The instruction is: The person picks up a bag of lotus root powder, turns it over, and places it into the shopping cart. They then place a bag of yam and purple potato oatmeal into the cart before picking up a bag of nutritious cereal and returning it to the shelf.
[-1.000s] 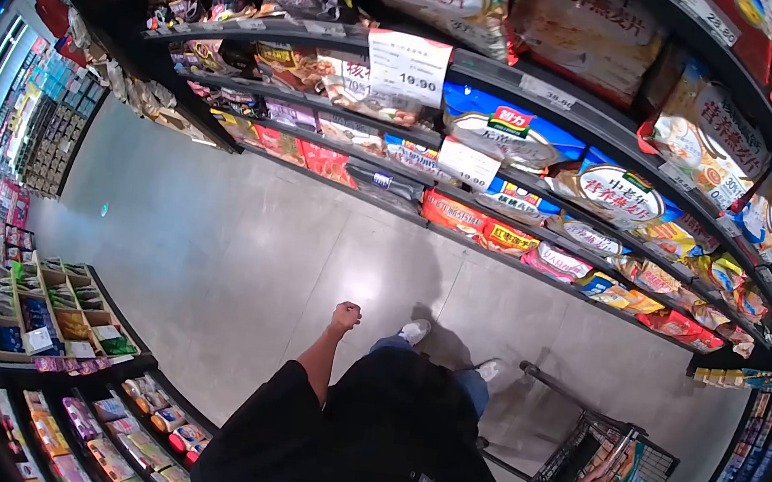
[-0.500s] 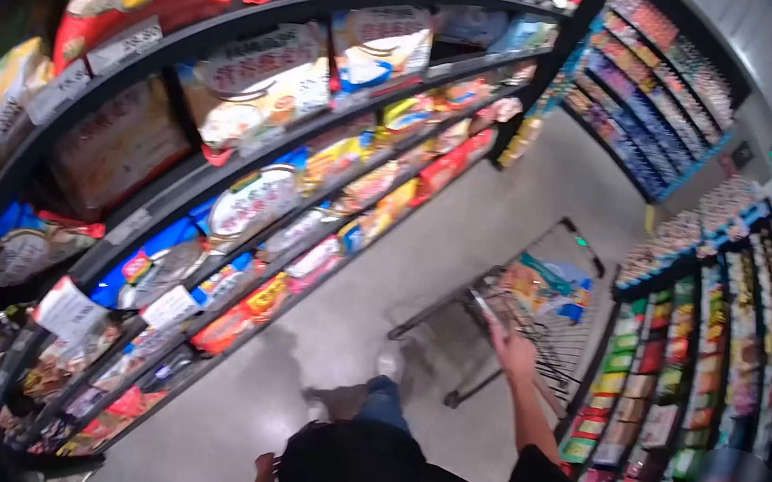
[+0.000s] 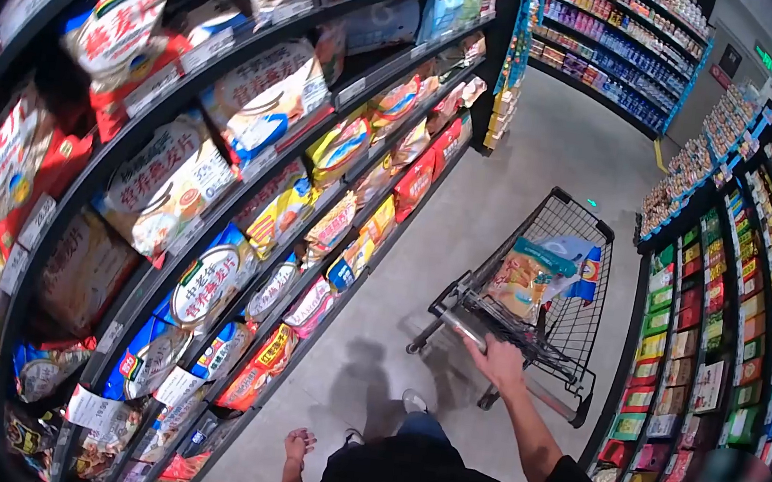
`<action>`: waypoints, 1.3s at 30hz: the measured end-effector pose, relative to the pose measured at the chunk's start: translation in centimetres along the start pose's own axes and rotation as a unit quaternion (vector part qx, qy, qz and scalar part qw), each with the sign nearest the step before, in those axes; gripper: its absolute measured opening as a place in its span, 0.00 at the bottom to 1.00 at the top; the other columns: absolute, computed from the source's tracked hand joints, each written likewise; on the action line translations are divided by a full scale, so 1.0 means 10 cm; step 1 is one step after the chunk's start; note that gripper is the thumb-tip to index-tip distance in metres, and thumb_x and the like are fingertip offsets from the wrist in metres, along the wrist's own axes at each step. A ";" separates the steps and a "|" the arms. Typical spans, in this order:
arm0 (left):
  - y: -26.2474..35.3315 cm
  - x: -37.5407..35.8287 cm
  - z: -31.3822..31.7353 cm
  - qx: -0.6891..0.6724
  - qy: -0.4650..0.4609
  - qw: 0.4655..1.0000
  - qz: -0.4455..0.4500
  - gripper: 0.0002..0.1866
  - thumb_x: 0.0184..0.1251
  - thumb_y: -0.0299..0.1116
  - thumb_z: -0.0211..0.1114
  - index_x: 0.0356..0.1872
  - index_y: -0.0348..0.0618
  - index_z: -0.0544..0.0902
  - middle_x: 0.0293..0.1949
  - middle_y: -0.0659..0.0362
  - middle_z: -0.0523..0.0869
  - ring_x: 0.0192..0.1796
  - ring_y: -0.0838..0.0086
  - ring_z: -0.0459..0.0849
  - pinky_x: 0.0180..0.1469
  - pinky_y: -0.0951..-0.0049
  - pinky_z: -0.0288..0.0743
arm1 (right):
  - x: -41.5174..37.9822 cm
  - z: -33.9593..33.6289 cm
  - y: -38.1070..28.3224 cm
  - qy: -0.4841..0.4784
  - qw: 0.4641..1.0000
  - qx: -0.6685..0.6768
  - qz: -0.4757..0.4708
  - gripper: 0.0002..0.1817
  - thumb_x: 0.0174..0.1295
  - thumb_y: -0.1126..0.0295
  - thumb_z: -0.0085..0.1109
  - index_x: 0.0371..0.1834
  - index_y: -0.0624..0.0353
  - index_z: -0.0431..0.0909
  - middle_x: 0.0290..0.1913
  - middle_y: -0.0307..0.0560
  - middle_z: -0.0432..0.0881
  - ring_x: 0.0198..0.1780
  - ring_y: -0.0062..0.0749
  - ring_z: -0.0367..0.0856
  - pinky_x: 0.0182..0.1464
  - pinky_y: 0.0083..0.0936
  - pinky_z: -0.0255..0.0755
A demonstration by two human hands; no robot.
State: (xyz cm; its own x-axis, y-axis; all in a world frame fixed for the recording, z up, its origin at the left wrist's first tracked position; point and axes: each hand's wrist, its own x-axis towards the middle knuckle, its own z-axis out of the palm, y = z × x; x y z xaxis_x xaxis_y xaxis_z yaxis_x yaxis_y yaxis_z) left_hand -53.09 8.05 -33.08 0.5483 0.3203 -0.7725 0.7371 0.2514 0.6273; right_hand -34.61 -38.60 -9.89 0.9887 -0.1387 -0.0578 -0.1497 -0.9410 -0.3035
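Note:
My right hand (image 3: 501, 363) is closed on the handle (image 3: 523, 376) of a black wire shopping cart (image 3: 603, 304) in the head view. Inside the cart lie a bag of food with a teal top (image 3: 520, 280) and a blue-and-red package (image 3: 586, 271). My left hand (image 3: 299, 443) hangs low beside my body, its fingers slightly curled and apart, holding nothing. The shelf on the left, stacked with bagged goods, is the nearest thing to it.
Long shelves of bagged products (image 3: 210, 278) with price tags run along the left. Packaged goods (image 3: 679, 341) fill the shelf on the right, close to the cart. A stocked shelf (image 3: 607, 52) stands at the far end beyond the grey floor (image 3: 552, 117).
The view has shifted, showing the cart more fully. My left hand now shows farther out from my body. My right hand is still on the cart handle.

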 end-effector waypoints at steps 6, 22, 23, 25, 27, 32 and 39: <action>0.37 0.03 1.05 0.243 -0.069 0.917 0.309 0.10 0.70 0.31 0.58 0.43 0.34 0.79 0.36 0.56 0.86 0.40 0.65 0.86 0.35 0.70 0.77 | -0.07 0.04 -0.03 -0.028 0.999 0.042 0.020 0.33 0.64 0.38 0.47 0.30 0.63 0.77 0.23 0.63 0.82 0.28 0.59 0.83 0.34 0.50 0.77; 2.03 -1.48 2.79 0.522 -0.209 0.489 0.668 0.08 0.68 0.34 0.58 0.38 0.43 0.83 0.39 0.58 0.82 0.52 0.64 0.77 0.67 0.54 0.57 | -1.23 0.21 -0.19 0.019 0.982 0.187 -0.013 0.23 0.65 0.45 0.53 0.39 0.55 0.79 0.30 0.51 0.85 0.27 0.55 0.83 0.29 0.45 0.76; 1.99 -1.49 2.72 0.481 -0.199 0.477 0.709 0.08 0.67 0.35 0.59 0.35 0.43 0.82 0.35 0.59 0.81 0.46 0.64 0.77 0.64 0.55 0.59 | -1.41 0.24 -0.09 0.011 0.990 0.139 0.031 0.22 0.65 0.45 0.53 0.36 0.54 0.80 0.28 0.51 0.85 0.26 0.54 0.82 0.29 0.45 0.75; 1.91 -1.50 2.59 0.474 -0.209 0.475 0.711 0.08 0.66 0.36 0.61 0.35 0.43 0.82 0.35 0.58 0.81 0.46 0.63 0.77 0.63 0.55 0.60 | -1.76 0.29 0.04 0.022 0.994 0.052 0.093 0.27 0.64 0.42 0.52 0.26 0.55 0.83 0.23 0.53 0.83 0.25 0.52 0.83 0.28 0.43 0.76; 1.87 -1.55 2.43 0.471 -0.215 0.478 0.709 0.10 0.63 0.39 0.64 0.35 0.43 0.82 0.34 0.57 0.82 0.45 0.63 0.78 0.61 0.55 0.61 | -1.97 0.31 -0.01 0.046 0.993 0.016 0.105 0.32 0.63 0.39 0.51 0.18 0.57 0.84 0.19 0.56 0.81 0.26 0.50 0.84 0.28 0.41 0.76; 1.65 -1.63 2.04 0.427 -0.235 0.495 0.719 0.10 0.61 0.39 0.66 0.34 0.44 0.82 0.34 0.57 0.81 0.43 0.64 0.78 0.60 0.55 0.63 | -2.30 0.43 -0.27 0.067 0.974 -0.041 0.214 0.29 0.66 0.45 0.46 0.19 0.54 0.85 0.18 0.56 0.80 0.24 0.53 0.81 0.32 0.44 0.75; 1.32 -1.76 1.35 0.363 -0.197 0.477 0.776 0.11 0.64 0.41 0.64 0.35 0.44 0.79 0.34 0.58 0.77 0.44 0.64 0.77 0.62 0.54 0.62 | -2.86 0.55 -0.58 0.076 0.975 -0.025 0.206 0.28 0.64 0.48 0.47 0.20 0.58 0.86 0.19 0.59 0.80 0.25 0.55 0.82 0.34 0.45 0.75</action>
State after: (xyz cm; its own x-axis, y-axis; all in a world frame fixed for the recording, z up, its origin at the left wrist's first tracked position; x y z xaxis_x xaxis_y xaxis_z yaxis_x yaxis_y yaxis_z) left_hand -47.66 -6.59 -12.47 0.5830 -0.6263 0.5176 -0.8123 -0.4372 0.3860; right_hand -62.11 -27.45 -11.71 0.8359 -0.5485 -0.0222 -0.5373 -0.8091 -0.2380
